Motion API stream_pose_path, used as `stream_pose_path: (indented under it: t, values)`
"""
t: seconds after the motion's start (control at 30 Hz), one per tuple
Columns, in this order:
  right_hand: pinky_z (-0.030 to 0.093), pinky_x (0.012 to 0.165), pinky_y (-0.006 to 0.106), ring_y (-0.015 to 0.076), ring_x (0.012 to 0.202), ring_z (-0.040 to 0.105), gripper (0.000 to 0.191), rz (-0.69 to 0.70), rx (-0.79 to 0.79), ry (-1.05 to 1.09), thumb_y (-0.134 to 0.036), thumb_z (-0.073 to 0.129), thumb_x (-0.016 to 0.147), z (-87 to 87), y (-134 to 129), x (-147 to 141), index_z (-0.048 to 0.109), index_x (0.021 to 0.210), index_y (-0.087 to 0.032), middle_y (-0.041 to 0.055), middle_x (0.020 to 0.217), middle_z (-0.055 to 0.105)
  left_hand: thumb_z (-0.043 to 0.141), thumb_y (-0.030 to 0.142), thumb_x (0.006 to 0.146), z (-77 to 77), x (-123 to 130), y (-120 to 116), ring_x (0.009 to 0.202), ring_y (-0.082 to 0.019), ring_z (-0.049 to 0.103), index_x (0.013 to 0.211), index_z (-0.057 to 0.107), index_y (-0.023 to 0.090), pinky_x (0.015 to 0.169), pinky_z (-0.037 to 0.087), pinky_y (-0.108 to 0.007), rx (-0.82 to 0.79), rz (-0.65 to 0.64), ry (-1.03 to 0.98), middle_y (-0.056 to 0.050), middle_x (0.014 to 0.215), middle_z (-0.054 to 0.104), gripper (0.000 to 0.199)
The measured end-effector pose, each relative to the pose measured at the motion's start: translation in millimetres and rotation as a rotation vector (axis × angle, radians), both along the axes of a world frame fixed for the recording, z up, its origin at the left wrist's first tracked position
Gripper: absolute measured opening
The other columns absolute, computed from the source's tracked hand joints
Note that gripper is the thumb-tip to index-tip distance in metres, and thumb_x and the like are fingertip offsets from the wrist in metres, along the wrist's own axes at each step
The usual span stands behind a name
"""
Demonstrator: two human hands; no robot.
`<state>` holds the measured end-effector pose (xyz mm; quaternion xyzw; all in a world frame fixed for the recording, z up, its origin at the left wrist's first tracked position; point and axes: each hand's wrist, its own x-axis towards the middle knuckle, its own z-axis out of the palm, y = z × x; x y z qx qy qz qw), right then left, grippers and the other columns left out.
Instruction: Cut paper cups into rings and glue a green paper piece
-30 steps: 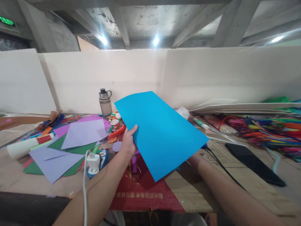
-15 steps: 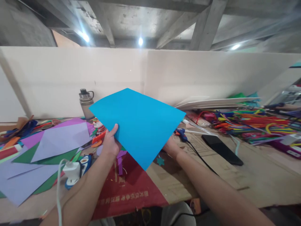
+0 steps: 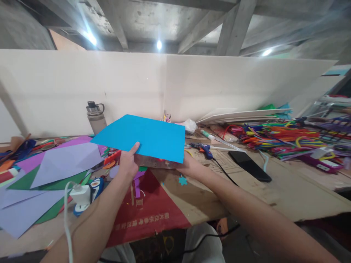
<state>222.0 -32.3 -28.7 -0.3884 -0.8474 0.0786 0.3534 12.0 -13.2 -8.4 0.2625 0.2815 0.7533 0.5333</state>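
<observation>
A bright blue sheet of craft paper [image 3: 148, 135] is held up above the table, tilted nearly edge-on to me. My left hand [image 3: 129, 160] grips its near left edge, thumb on top and fingers underneath. At the near right corner, my right hand [image 3: 189, 166] holds the sheet from below, its fingers hidden behind the paper. On the cardboard below lie a small blue star-shaped cutout [image 3: 182, 179] and purple paper strips [image 3: 138, 184].
Lilac paper sheets [image 3: 65, 164] and a white plug on a power strip [image 3: 82, 195] lie left. A bottle [image 3: 95, 118] stands behind. To the right are a glue gun [image 3: 206, 151], a black phone [image 3: 249, 166] and colourful pipe cleaners [image 3: 279, 137].
The blue sheet has turned and tipped flatter, its near corner swinging up and to the right. My right hand has shifted left with it. Behind it, more of the table now shows.
</observation>
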Motion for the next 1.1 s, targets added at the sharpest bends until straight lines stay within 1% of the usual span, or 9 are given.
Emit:
stream_pose_path:
  t: [0.17,0.33,0.47,0.57,0.7,0.83,0.93,1.03,1.1]
  values:
    - [0.050,0.073,0.033,0.0232,0.086,0.066,0.016,-0.057,-0.119,-0.256,-0.032,0.063,0.086,12.4,-49,-3,0.069,0.095,-0.021,0.0079,0.092,0.072,0.076,0.007,0.068,-9.2,4,3,0.090,-0.018,0.069,0.110,0.062,0.019,0.091,0.054,-0.037,0.030,0.006,0.057,-0.007,0.107,0.072,0.045]
    - [0.045,0.070,0.029,0.0183,0.080,0.063,0.008,-0.089,0.022,-0.215,-0.021,0.059,0.090,25.3,-77,-5,0.065,0.087,-0.019,0.0051,0.087,0.069,0.075,0.005,0.068,-7.4,6,-1,0.086,-0.014,0.068,0.109,0.059,0.023,0.085,0.057,-0.034,0.059,-0.081,0.006,-0.002,0.107,0.071,0.048]
    - [0.044,0.074,0.031,0.0195,0.082,0.057,0.011,-0.215,0.314,-0.165,-0.019,0.051,0.093,25.5,-80,-6,0.061,0.091,-0.017,0.0071,0.087,0.063,0.074,0.007,0.068,-3.5,5,-3,0.087,-0.014,0.068,0.103,0.059,0.022,0.083,0.057,-0.033,0.066,-0.087,-0.025,-0.002,0.103,0.071,0.040]
    - [0.042,0.086,0.041,0.0256,0.097,0.051,0.025,-0.412,0.541,-0.095,-0.020,0.056,0.088,22.4,-75,-4,0.057,0.113,-0.016,0.0120,0.103,0.057,0.074,0.010,0.069,-1.1,6,-5,0.087,-0.015,0.067,0.101,0.059,0.021,0.081,0.057,-0.031,0.076,-0.096,-0.016,-0.002,0.100,0.071,0.037]
    - [0.035,0.096,0.050,0.0314,0.113,0.042,0.052,-0.589,0.571,-0.006,-0.016,0.063,0.079,25.4,-58,4,0.052,0.129,-0.020,0.0145,0.121,0.048,0.076,0.015,0.068,0.2,5,-6,0.082,-0.013,0.068,0.103,0.058,0.025,0.074,0.056,-0.026,0.116,-0.107,0.070,0.001,0.095,0.072,0.041]
    - [0.041,0.088,0.042,0.0254,0.098,0.052,0.024,-0.434,0.369,0.005,-0.012,0.055,0.082,32.2,-36,18,0.069,0.098,-0.024,0.0078,0.100,0.062,0.062,0.055,0.080,-0.3,-3,-12,0.055,-0.016,0.062,0.079,0.063,0.017,0.055,0.050,-0.027,-0.020,-0.246,0.580,-0.004,0.064,0.066,0.038]
    - [0.046,0.083,0.037,0.0220,0.090,0.058,0.021,-0.329,0.251,0.160,-0.012,0.053,0.082,32.4,-26,29,0.070,0.090,-0.020,0.0071,0.091,0.065,0.055,0.062,0.081,4.0,-6,-22,0.058,-0.019,0.060,0.060,0.061,0.018,0.064,0.050,-0.032,0.114,-0.040,1.094,-0.006,0.055,0.059,0.050]
    - [0.047,0.084,0.037,0.0212,0.090,0.060,0.019,-0.279,0.187,0.203,-0.014,0.055,0.081,29.8,-25,39,0.071,0.089,-0.019,0.0068,0.090,0.066,0.074,0.044,0.072,14.1,-4,-31,0.101,-0.028,0.060,0.084,0.071,0.023,0.098,0.042,-0.041,0.481,0.305,1.352,-0.009,0.094,0.069,0.025]
    - [0.047,0.085,0.037,0.0212,0.091,0.060,0.017,-0.254,0.183,0.194,-0.016,0.056,0.082,28.7,-28,43,0.071,0.088,-0.020,0.0064,0.091,0.066,0.079,0.029,0.067,19.8,-3,-32,0.127,-0.034,0.045,0.108,0.069,0.028,0.111,0.025,-0.049,0.587,0.380,1.464,-0.010,0.124,0.062,0.042]
